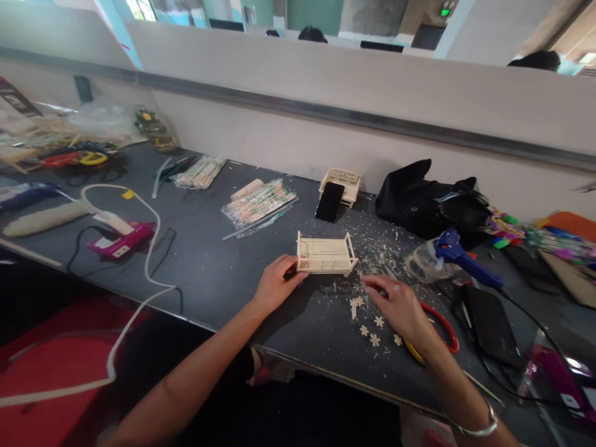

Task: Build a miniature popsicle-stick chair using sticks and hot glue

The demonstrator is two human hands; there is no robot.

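A miniature wooden frame made of thin sticks, shaped like a small bed or bench, stands on the dark table. My left hand pinches its left end between thumb and fingers. To the right of the frame, my right hand hovers over wood crumbs with thumb and fingertips together; whatever they hold, if anything, is too small to name. Several small wooden flowers lie just below that hand. Scissors with red and yellow handles lie partly hidden under my right forearm.
A blue glue gun rests over a clear round container. Behind stand a black bag, a phone leaning on another stick model, and bagged sticks. A white cable loops from a pink power strip.
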